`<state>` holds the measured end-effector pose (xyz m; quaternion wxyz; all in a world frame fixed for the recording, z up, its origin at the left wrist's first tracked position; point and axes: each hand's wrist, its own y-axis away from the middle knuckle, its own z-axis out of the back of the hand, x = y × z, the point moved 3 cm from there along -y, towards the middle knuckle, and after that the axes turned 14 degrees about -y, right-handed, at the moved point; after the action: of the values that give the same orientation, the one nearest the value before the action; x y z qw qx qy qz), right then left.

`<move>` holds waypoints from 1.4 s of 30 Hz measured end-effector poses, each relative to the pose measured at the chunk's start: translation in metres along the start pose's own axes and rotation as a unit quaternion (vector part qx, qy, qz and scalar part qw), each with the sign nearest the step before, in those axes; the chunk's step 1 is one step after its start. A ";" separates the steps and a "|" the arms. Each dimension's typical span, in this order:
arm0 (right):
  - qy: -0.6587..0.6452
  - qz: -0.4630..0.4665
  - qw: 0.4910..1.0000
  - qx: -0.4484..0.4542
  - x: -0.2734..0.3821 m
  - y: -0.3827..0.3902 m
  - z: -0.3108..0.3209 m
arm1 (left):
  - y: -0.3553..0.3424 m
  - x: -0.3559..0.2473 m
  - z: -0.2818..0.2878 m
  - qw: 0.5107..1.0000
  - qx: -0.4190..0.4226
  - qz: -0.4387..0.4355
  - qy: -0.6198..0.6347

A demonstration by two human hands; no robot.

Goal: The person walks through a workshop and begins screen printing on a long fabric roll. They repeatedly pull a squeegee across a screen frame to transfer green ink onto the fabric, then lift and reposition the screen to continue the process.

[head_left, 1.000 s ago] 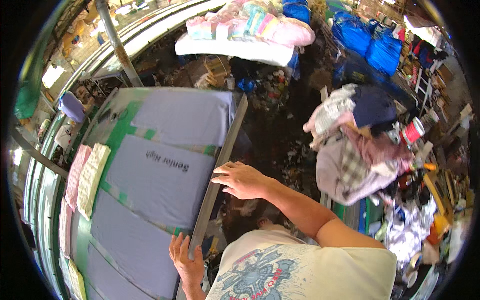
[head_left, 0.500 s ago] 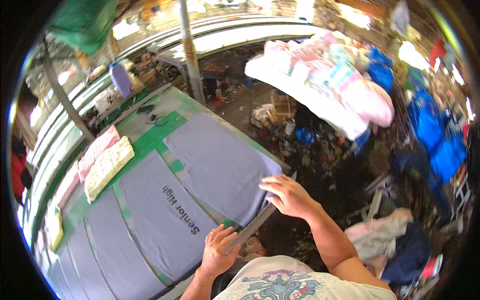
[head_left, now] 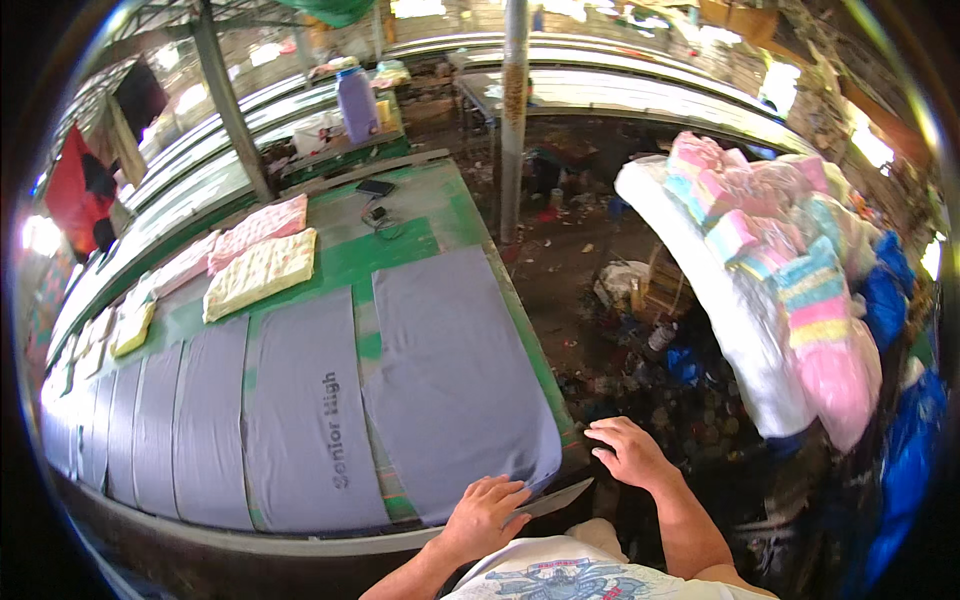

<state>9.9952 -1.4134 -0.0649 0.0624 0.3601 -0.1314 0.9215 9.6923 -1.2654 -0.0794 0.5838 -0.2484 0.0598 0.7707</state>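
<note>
A grey-blue cloth panel (head_left: 455, 375) lies flat at the right end of the long green table (head_left: 455, 200). At its near edge rests my left hand (head_left: 485, 518), fingers spread and lying on the cloth by the table rim. My right hand (head_left: 632, 455) hangs in the air just past the table's right corner, fingers slightly bent and apart, holding nothing. Beside the plain panel is another grey-blue panel (head_left: 300, 420) with dark lettering down it. Several more such panels (head_left: 210, 430) run in a row to the left.
Folded yellow cloth (head_left: 262, 275) and pink cloth (head_left: 262, 232) lie behind the panels. A dark phone-like device (head_left: 375, 187) sits farther back. A rusty post (head_left: 514, 120) rises beyond the table. Plastic-wrapped pastel bundles (head_left: 815, 290) are piled at right; litter covers the dark floor (head_left: 610, 350).
My right hand has left the cloth's near right corner and moved off the table. My left hand has shifted right along the rim onto the plain panel. The view has turned.
</note>
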 end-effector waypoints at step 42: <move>-0.008 0.159 0.984 0.084 -0.489 -0.547 0.349 | -0.741 0.168 -0.137 0.958 -0.024 0.258 -0.127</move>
<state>10.6938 -1.0001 -0.0431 -0.1158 0.3458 -0.1099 0.9246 10.3908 -0.9406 -0.1282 0.3619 -0.1386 0.0286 0.9214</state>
